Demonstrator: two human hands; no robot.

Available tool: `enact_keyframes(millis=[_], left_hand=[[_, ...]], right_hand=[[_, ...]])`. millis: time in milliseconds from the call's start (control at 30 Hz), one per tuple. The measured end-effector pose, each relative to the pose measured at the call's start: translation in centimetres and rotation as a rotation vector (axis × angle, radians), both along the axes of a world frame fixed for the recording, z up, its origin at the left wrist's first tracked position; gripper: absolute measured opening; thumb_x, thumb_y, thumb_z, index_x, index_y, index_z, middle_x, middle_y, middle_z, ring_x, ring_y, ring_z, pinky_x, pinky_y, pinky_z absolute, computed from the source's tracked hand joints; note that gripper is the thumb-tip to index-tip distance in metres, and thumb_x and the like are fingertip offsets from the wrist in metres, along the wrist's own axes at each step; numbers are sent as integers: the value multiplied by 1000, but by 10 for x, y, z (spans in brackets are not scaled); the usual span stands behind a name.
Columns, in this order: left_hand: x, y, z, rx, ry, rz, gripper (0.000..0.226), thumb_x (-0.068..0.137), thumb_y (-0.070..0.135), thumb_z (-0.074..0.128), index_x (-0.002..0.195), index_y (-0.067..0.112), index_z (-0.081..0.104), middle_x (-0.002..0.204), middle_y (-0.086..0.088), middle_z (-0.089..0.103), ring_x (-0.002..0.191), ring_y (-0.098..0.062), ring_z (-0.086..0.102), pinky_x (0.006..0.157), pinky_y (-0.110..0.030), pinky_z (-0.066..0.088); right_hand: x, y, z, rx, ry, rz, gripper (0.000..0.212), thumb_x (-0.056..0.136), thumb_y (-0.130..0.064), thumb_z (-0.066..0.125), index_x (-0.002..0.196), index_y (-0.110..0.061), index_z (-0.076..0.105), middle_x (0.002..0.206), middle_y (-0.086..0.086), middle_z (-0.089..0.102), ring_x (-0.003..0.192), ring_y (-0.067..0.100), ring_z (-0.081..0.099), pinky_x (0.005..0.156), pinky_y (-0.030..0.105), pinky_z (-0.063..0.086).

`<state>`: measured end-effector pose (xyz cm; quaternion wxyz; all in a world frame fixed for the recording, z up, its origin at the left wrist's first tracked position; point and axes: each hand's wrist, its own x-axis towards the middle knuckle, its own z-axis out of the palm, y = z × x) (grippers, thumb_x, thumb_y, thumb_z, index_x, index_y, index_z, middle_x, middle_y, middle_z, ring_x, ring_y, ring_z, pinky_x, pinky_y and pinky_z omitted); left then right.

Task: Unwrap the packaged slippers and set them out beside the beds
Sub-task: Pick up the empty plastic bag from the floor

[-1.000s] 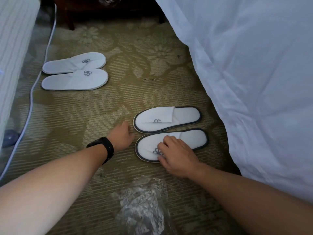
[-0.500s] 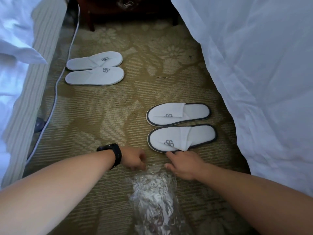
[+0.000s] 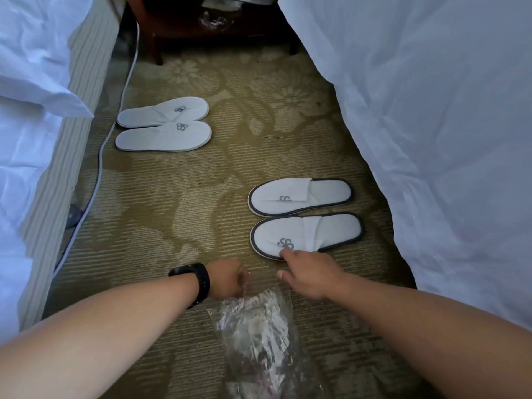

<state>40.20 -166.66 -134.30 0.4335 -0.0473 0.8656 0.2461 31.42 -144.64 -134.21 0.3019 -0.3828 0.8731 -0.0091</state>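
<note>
Reaching low over the carpet (image 3: 178,197) between two beds: left hand (image 3: 227,279) curled at the top edge of the crumpled wrapper (image 3: 259,338), seemingly pinching it, though fingers hidden behind the plastic, so cannot tell for sure. Right hand (image 3: 311,276) relaxed, fingers apart, index tip touching the toe of the near slipper (image 3: 305,233) by its logo, gripping nothing. Dark-trimmed pair set out at 2 o'clock, near slipper and far slipper (image 3: 299,197) side by side just beside the right bed (image 3: 431,139). Plain white pair (image 3: 164,125) at 11 o'clock, beside the left bed (image 3: 34,125), with a cable (image 3: 115,116) running along that bed's base. Likely step: tidying alignment and clearing the wrapper. Risks: nudging the near slipper askew with that fingertip; dragging the wrapper across the pair and knocking it out of line; leaving the slick plastic on the carpet to slip on.
</note>
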Motion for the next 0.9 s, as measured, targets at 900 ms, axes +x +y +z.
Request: enact_keyframes(millis=[900], left_hand=[[-77,-78,96,791,346,1146,68,85,73,60,137,29,66,127,-6,74,111,-26,69,98,-42,47]], right_hand=[[-94,-56,77,-901,-723,-1058,19,99,-6,70,115,-14,67,96,15,78,72,19,81,54,31,60]])
